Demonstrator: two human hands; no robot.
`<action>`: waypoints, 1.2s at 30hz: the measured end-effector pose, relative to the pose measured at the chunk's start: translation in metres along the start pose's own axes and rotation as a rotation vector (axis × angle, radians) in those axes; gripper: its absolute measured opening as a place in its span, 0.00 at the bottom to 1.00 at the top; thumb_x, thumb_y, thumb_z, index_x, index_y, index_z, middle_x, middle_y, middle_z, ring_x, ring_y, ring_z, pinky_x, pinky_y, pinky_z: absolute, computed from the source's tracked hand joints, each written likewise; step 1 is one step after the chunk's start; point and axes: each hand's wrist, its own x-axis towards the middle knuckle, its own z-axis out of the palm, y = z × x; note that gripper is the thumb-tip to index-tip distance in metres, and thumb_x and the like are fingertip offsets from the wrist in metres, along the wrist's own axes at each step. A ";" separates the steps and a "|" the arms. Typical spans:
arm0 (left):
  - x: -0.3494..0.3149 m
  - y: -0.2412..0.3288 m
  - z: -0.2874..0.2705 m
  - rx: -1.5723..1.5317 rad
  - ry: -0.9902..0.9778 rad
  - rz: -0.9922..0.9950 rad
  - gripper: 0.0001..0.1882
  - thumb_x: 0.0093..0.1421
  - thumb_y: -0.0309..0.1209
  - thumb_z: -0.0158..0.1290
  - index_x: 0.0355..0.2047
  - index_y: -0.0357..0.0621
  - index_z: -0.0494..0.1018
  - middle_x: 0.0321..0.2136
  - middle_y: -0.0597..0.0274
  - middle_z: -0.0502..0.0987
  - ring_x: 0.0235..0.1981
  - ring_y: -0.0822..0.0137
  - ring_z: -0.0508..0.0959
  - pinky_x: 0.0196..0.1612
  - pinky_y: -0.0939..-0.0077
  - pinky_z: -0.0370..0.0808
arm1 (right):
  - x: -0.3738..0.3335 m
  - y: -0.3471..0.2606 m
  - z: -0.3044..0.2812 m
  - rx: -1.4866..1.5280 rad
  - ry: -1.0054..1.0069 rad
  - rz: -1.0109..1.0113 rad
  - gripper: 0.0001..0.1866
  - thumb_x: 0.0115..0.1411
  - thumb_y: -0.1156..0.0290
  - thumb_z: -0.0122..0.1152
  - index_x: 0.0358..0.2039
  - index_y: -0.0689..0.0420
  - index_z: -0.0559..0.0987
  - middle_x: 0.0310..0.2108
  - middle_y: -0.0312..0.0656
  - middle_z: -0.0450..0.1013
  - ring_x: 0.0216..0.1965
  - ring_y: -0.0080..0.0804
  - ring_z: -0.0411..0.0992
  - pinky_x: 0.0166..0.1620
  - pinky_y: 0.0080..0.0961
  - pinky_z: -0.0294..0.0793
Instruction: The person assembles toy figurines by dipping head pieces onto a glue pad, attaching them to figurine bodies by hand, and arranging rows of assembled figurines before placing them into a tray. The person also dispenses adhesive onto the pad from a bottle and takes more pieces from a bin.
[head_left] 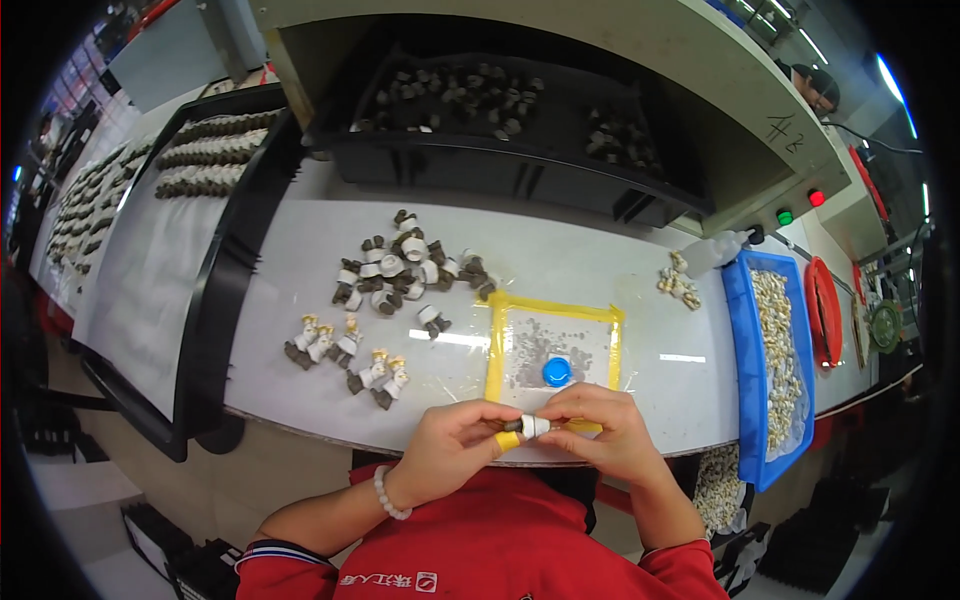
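A: Where's the part?
B: Small white-and-dark part [534, 427] is between both hands, near the table's [675, 410] front edge, just this side of the yellow-taped square [496, 352].
A: Fingers?
B: Left hand [448, 447] pinches the dark end, yellow cover [508, 440] on one digit. Right hand [610, 430] has fingertips nearly together on the white end.
A: Around it?
B: Blue cap [557, 372] on the square, loose pile [390, 266] beyond to the left, blue tray [742, 340] right.
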 end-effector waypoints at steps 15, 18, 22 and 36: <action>-0.040 0.038 -0.074 1.257 0.433 0.419 0.16 0.48 0.16 0.52 0.41 0.32 0.74 0.36 0.51 0.73 0.37 0.54 0.72 0.40 0.66 0.71 | 0.069 0.002 0.069 -0.399 -0.092 -0.433 0.09 0.49 0.74 0.63 0.33 0.56 0.78 0.36 0.39 0.74 0.37 0.39 0.73 0.40 0.31 0.72; -0.037 0.035 -0.076 1.236 0.414 0.403 0.17 0.48 0.15 0.52 0.41 0.31 0.74 0.35 0.51 0.72 0.36 0.55 0.72 0.39 0.67 0.71 | 0.073 0.004 0.073 -0.426 -0.066 -0.463 0.09 0.48 0.75 0.64 0.32 0.56 0.78 0.36 0.39 0.74 0.37 0.39 0.73 0.39 0.31 0.72; -0.037 0.036 -0.075 1.099 0.398 0.358 0.15 0.50 0.17 0.52 0.41 0.31 0.74 0.34 0.50 0.72 0.36 0.54 0.73 0.40 0.68 0.72 | 0.074 0.002 0.078 -0.422 -0.044 -0.475 0.09 0.46 0.75 0.64 0.31 0.56 0.78 0.36 0.39 0.74 0.37 0.39 0.73 0.39 0.32 0.72; -0.030 0.029 -0.067 1.138 0.379 0.361 0.30 0.39 0.30 0.66 0.43 0.36 0.68 0.40 0.50 0.69 0.41 0.51 0.70 0.44 0.63 0.70 | 0.077 0.001 0.080 -0.387 -0.047 -0.419 0.13 0.46 0.74 0.66 0.34 0.56 0.76 0.37 0.39 0.74 0.37 0.39 0.73 0.40 0.33 0.71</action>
